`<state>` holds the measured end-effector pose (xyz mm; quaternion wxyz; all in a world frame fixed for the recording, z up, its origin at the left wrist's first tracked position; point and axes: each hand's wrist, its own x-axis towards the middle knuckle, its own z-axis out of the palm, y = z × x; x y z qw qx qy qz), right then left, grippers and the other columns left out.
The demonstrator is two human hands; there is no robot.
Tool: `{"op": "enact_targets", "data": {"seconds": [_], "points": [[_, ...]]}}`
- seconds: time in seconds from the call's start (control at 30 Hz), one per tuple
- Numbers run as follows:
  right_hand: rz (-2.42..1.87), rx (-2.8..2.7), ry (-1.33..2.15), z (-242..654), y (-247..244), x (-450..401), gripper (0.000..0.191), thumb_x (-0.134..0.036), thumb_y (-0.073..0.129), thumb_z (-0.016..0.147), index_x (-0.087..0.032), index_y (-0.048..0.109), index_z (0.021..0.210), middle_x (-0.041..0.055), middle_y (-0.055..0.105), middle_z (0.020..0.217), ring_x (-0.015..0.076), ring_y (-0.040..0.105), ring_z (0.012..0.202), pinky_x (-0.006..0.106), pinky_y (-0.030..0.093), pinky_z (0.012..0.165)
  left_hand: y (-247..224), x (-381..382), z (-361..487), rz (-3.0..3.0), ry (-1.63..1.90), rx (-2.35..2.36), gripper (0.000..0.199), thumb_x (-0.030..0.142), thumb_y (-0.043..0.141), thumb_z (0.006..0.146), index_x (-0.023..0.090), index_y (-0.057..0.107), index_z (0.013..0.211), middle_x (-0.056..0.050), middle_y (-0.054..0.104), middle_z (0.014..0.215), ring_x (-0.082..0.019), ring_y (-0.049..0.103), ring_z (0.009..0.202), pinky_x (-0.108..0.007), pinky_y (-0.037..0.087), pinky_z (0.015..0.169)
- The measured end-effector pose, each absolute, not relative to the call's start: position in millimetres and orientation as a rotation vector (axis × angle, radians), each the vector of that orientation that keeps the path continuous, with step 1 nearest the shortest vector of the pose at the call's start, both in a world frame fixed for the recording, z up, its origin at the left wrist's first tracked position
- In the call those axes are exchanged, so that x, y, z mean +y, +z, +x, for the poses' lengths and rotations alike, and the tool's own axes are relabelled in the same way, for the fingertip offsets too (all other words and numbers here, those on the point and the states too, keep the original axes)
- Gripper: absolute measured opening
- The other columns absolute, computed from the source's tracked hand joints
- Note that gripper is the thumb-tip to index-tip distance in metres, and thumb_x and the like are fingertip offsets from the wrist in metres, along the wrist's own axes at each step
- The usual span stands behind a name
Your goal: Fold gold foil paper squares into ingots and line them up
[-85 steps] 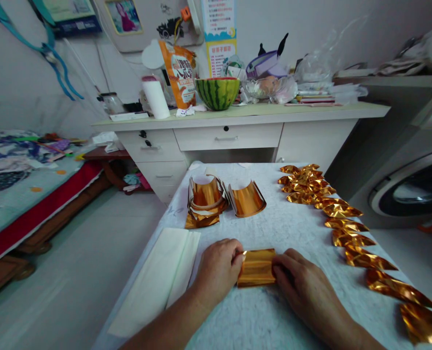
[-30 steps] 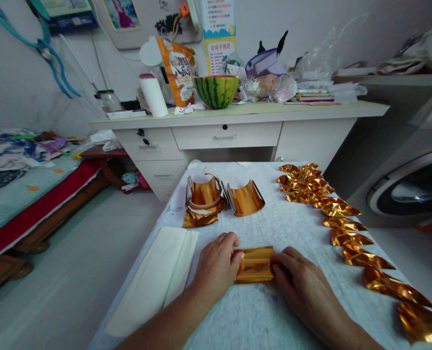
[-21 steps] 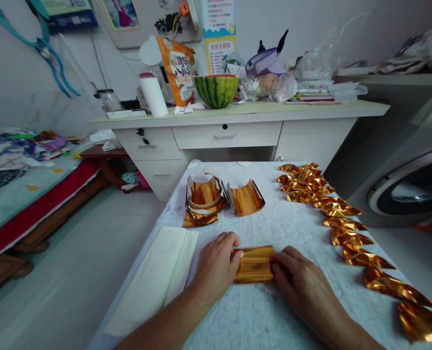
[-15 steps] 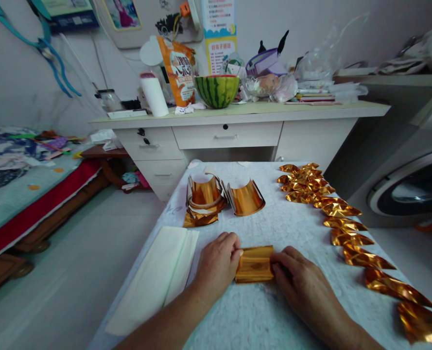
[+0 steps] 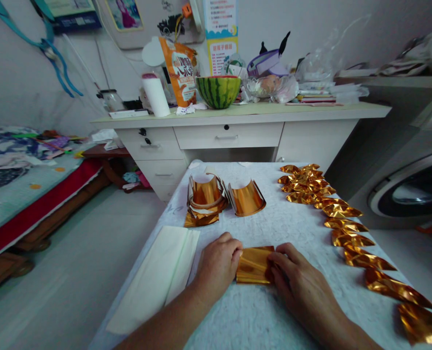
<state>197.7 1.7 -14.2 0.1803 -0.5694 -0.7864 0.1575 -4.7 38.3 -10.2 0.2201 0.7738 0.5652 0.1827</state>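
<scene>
A small sheet of gold foil paper (image 5: 254,266) lies near the front of the cloth-covered table, between my two hands. My left hand (image 5: 221,262) pinches its left edge with thumb and curled fingers. At the right edge, my right hand (image 5: 299,277) grips the sheet between thumb and fingertips. Beyond them stand two curled stacks of gold foil paper, the left stack (image 5: 205,197) and the right stack (image 5: 246,198). Down the right side runs a row of several folded gold foil pieces (image 5: 352,238), pointed at the ends.
A folded white paper sheet (image 5: 153,277) lies along the table's left edge. Behind the table is a white desk (image 5: 223,118) bearing a cut watermelon (image 5: 217,92) and an orange snack bag (image 5: 181,73). A washing machine (image 5: 416,189) stands at right, a bed (image 5: 37,194) at left.
My right fingers have shifted slightly left and inward over the foil sheet's right edge, and its surface looks bent there. My left hand stays nearly in place.
</scene>
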Motion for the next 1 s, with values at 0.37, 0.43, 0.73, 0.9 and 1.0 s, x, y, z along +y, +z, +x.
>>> {"op": "enact_targets", "data": {"seconds": [0.37, 0.43, 0.73, 0.9, 1.0], "points": [[-1.541, -2.303, 0.472, 196.1, -7.9, -0.7, 0.022, -0.029, 0.057, 0.088, -0.024, 0.067, 0.107, 0.0093, 0.061, 0.118, 0.0247, 0.061, 0.098, 0.041, 0.057, 0.080, -11.0, 40.2, -5.7, 2.067, 0.561, 1.556, 0.015, 0.011, 0.054, 0.083, 0.021, 0.065, 0.082, 0.000, 0.061, 0.084, -0.015, 0.058, 0.078, -0.025, 0.041, 0.071], [-1.552, -2.306, 0.479, 195.8, -7.4, -0.4, 0.023, -0.029, 0.056, 0.089, -0.024, 0.067, 0.108, 0.0092, 0.061, 0.119, 0.0249, 0.060, 0.099, 0.041, 0.057, 0.081, -11.7, 40.2, -6.3, 2.060, 0.582, 1.546, 0.015, 0.011, 0.053, 0.083, 0.021, 0.065, 0.081, 0.000, 0.061, 0.084, -0.015, 0.058, 0.077, -0.025, 0.041, 0.070], [-1.547, -2.308, 0.483, 196.0, -6.6, -1.2, 0.023, -0.028, 0.055, 0.089, -0.023, 0.067, 0.109, 0.0091, 0.060, 0.119, 0.0249, 0.060, 0.100, 0.042, 0.057, 0.082, -9.8, 41.3, -6.1, 2.027, 0.606, 1.537, 0.015, 0.011, 0.054, 0.082, 0.020, 0.066, 0.079, 0.000, 0.060, 0.082, -0.015, 0.058, 0.075, -0.025, 0.040, 0.069], [-1.555, -2.312, 0.481, 195.1, -6.6, -0.8, 0.023, -0.028, 0.055, 0.089, -0.023, 0.066, 0.109, 0.0094, 0.060, 0.120, 0.0253, 0.059, 0.100, 0.042, 0.057, 0.083, -10.6, 41.8, -5.5, 2.033, 0.589, 1.537, 0.015, 0.010, 0.055, 0.082, 0.020, 0.066, 0.078, 0.000, 0.060, 0.081, -0.015, 0.057, 0.074, -0.025, 0.041, 0.069], [-1.554, -2.319, 0.479, 195.0, -7.1, -0.2, 0.023, -0.029, 0.055, 0.088, -0.023, 0.065, 0.109, 0.0097, 0.060, 0.119, 0.0255, 0.059, 0.099, 0.043, 0.057, 0.081, -11.0, 41.2, -5.2, 2.059, 0.589, 1.537, 0.016, 0.009, 0.055, 0.082, 0.020, 0.065, 0.080, 0.000, 0.059, 0.083, -0.015, 0.057, 0.076, -0.025, 0.041, 0.070]]}}
